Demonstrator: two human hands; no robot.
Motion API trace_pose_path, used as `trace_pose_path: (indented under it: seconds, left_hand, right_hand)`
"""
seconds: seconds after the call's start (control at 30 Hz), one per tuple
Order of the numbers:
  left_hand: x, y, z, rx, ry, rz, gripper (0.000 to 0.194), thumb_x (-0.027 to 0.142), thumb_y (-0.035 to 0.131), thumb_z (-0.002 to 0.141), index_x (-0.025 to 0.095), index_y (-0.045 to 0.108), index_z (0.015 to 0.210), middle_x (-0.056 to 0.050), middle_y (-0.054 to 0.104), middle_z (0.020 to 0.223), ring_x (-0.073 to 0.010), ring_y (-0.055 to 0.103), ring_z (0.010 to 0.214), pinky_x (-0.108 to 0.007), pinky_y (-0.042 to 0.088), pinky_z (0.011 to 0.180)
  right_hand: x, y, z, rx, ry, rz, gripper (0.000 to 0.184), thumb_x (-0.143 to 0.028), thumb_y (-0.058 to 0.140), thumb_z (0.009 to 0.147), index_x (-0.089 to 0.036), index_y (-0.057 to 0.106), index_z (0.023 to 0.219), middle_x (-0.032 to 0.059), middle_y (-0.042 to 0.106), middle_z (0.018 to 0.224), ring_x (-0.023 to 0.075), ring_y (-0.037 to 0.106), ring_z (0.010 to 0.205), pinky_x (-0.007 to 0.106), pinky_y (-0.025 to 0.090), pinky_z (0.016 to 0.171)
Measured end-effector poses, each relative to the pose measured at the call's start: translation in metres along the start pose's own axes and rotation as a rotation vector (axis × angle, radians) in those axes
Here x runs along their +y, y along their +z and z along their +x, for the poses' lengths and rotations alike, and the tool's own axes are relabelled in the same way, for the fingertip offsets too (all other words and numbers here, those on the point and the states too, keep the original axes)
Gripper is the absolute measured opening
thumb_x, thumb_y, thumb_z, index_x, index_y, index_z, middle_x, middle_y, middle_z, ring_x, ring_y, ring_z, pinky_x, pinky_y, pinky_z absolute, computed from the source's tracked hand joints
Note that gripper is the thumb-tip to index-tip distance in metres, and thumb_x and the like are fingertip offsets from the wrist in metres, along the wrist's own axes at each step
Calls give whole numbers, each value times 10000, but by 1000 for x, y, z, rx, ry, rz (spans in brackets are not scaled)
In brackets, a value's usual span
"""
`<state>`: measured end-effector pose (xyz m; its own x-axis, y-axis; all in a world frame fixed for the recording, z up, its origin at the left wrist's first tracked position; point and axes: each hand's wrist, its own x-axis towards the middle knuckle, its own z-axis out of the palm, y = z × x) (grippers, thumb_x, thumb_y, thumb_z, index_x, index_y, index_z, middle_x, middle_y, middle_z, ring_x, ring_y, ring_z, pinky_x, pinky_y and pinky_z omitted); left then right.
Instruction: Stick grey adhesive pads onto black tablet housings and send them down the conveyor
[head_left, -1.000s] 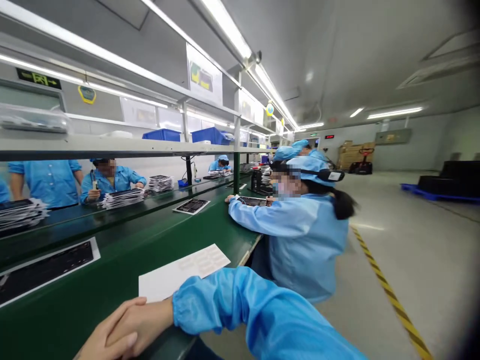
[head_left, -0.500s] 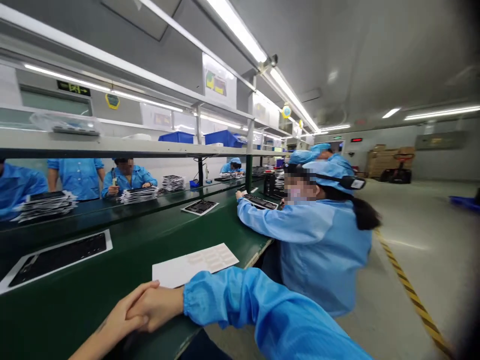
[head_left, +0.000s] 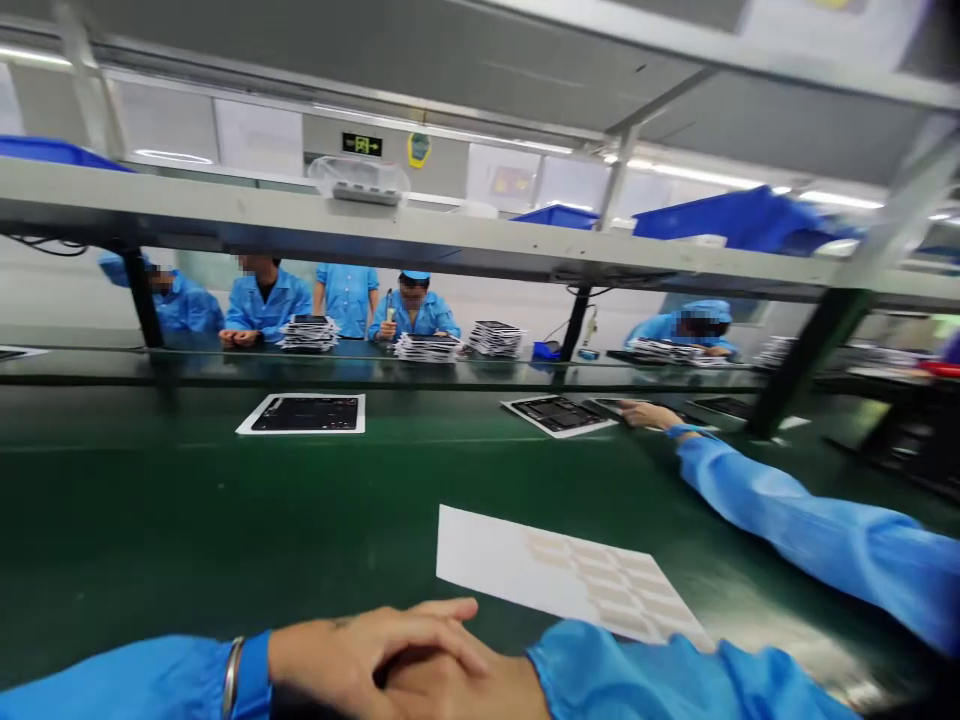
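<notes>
Head view: clasped hands [head_left: 390, 655] just below a label sheet [head_left: 555, 570] (seemingly not touching)

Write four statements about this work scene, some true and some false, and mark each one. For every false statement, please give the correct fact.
1. The left hand grips a white paper sheet with pale rectangular patches. False: it is clasped with the right hand, and the sheet lies beyond them.
2. A silver metal bangle circles the left wrist. True.
3. Blue plastic bins stand on the green belt. False: they sit on the grey shelf above it.
4. A co-worker's hand from a blue sleeve reaches over a black panel. True.
</notes>
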<state>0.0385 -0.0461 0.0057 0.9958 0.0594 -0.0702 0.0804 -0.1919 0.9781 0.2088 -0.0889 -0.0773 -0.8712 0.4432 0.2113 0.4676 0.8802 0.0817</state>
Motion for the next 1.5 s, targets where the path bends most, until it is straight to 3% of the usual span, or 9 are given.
trace_pose_path:
  seconds: [0.07,0.13,0.23,0.53,0.97,1.2,1.5]
  left_hand:
    - [-9,-6,2,51,50,-306,556,226,767,739,227,666,1287,-53,526,1474,-285,209,1524,-459,73,1256]
    - [-20,-8,4,174,52,-573,435,200,776,746,209,723,1177,-85,595,1399,-303,409,1434,-489,162,1241]
    - [-28,-7,8,284,26,-710,356,183,778,759,161,734,1111,-141,643,1322,-310,537,1332,-526,251,1206]
    - [-29,-6,9,313,21,-640,332,147,750,749,135,734,1080,-143,664,1291,-305,542,1329,-524,292,1198]
    - [-33,-2,12,317,53,-635,324,93,700,741,129,737,1060,-146,677,1267,-321,547,1321,-566,265,1201]
    - [-32,-1,11,327,60,-632,303,101,710,741,146,749,1038,-125,692,1246,-301,562,1308,-525,312,1188]
    - [-30,-1,11,327,51,-627,289,125,728,749,146,751,1036,-127,696,1238,-309,547,1323,-527,303,1189]
  right_hand:
    - [-1,-2,-2,27,-61,7,124,-185,554,969,-163,672,938,6,733,815,113,658,745,220,474,682]
    - [-1,-10,-3,65,-124,25,178,-210,502,1009,-148,663,968,-13,686,716,102,600,638,235,424,586]
    - [-1,-20,-5,125,-112,49,249,-214,418,1051,-154,647,971,-34,632,636,96,515,542,252,349,505]
    - [3,-4,-6,209,-134,53,309,-293,362,1079,-175,617,951,-40,594,588,94,492,497,258,287,466]
    - [2,-15,-6,234,-126,74,443,-310,244,1102,-162,634,953,-31,596,591,98,469,503,257,327,483]
    - [1,-16,-7,183,-125,62,363,-304,312,1091,-170,625,966,-37,591,598,101,459,504,263,324,487]
    - [-1,-15,-7,203,-100,87,404,-345,289,1092,-175,622,941,-27,606,607,113,485,508,284,293,476]
